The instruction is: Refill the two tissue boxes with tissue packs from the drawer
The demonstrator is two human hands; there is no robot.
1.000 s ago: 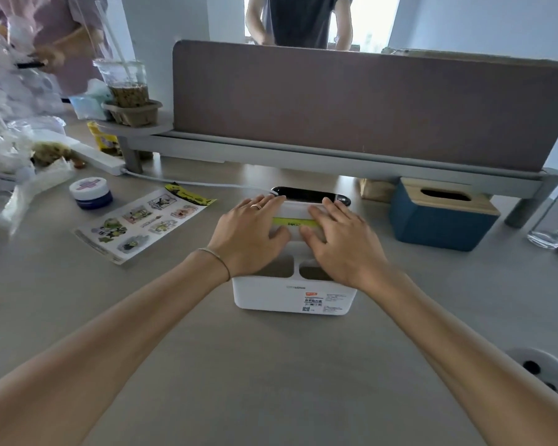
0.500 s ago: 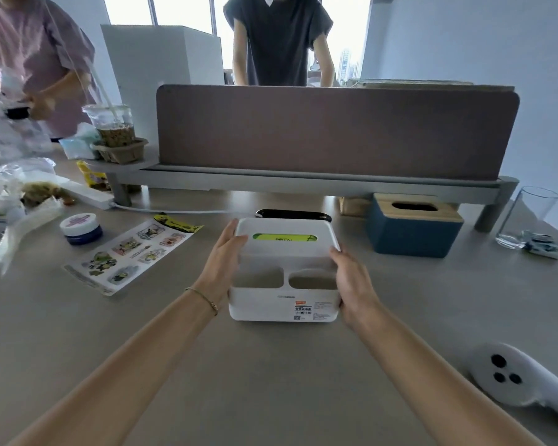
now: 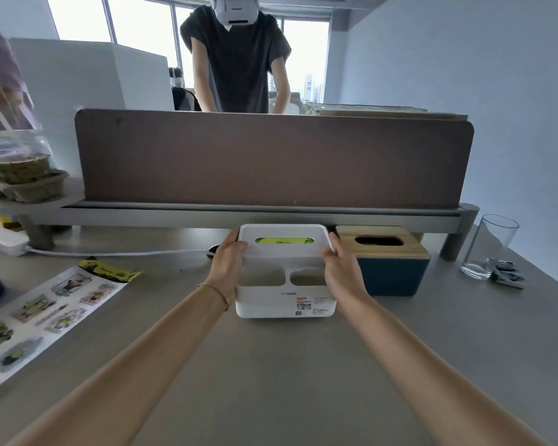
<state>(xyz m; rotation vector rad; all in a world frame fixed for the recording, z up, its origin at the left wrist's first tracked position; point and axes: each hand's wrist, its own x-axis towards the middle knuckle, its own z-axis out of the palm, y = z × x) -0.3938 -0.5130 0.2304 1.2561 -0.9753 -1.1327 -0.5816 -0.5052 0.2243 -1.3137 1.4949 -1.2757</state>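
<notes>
From the head view, the left hand (image 3: 227,263) and right hand (image 3: 342,272) are clamped on opposite sides of the white tissue box (image 3: 285,284), which sits on the grey counter (image 3: 271,365); a green pack shows through its top slot. Just to its right stands the blue tissue box (image 3: 390,275) with a wooden lid, near a glass (image 3: 487,246).
</notes>
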